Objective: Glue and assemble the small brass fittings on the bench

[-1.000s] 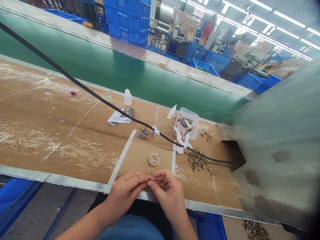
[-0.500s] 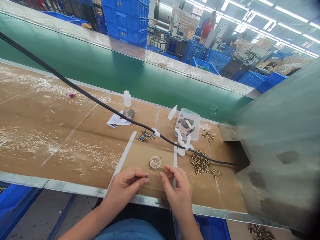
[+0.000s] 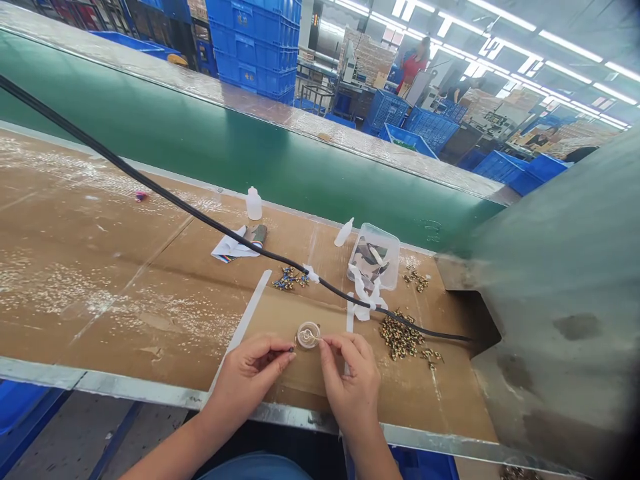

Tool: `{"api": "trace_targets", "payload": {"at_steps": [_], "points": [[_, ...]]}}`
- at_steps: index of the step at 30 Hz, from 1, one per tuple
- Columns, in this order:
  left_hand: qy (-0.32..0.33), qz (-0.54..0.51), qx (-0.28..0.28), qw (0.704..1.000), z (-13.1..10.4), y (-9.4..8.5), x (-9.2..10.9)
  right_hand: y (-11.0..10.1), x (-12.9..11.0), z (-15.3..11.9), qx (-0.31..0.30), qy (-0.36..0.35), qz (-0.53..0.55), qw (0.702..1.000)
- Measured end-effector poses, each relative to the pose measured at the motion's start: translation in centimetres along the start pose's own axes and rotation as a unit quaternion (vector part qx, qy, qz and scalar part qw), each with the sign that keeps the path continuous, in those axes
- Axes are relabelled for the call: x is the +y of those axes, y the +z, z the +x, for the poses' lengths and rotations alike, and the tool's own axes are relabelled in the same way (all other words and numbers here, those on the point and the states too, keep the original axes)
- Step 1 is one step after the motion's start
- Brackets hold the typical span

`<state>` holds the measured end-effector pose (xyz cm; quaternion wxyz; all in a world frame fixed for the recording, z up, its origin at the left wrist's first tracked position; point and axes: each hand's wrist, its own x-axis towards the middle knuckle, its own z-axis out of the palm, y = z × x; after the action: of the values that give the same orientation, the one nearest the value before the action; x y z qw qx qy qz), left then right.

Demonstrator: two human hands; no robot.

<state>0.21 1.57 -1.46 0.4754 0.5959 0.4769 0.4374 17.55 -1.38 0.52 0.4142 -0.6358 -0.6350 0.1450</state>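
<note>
My left hand point(image 3: 249, 375) pinches a tiny dark part point(image 3: 291, 348) between thumb and forefinger, just left of a small clear round cap point(image 3: 308, 335) on the brown cardboard-covered bench point(image 3: 125, 287). My right hand point(image 3: 350, 377) holds a thin pale stick whose tip rests in that cap. A pile of small brown-and-gold parts point(image 3: 400, 337) lies to the right of my right hand.
A black cable point(image 3: 200, 217) crosses the bench diagonally. Beyond it stand a clear plastic tub point(image 3: 375, 255), two small white dropper bottles point(image 3: 254, 203), a few blue parts point(image 3: 287, 279) and a paper scrap point(image 3: 231, 247). A green conveyor belt point(image 3: 225, 143) runs behind. A grey metal chute point(image 3: 560, 300) stands at right.
My hands have separated. The right hand reached forward to the clear cap and took the thin stick there, while the left hand stayed put with the tiny part.
</note>
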Motion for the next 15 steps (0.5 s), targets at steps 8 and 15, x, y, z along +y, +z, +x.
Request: {"api": "trace_targets", "payload": {"at_steps": [8, 15], "points": [[0.004, 0.022, 0.002, 1.000, -0.5, -0.1, -0.6, -0.6, -0.1, 0.2, 0.015, 0.019, 0.033, 0.999], [-0.010, 0.019, -0.010, 1.000, -0.5, -0.1, -0.9, -2.3, -1.8, 0.1, 0.020, 0.026, 0.083, 0.996]]}}
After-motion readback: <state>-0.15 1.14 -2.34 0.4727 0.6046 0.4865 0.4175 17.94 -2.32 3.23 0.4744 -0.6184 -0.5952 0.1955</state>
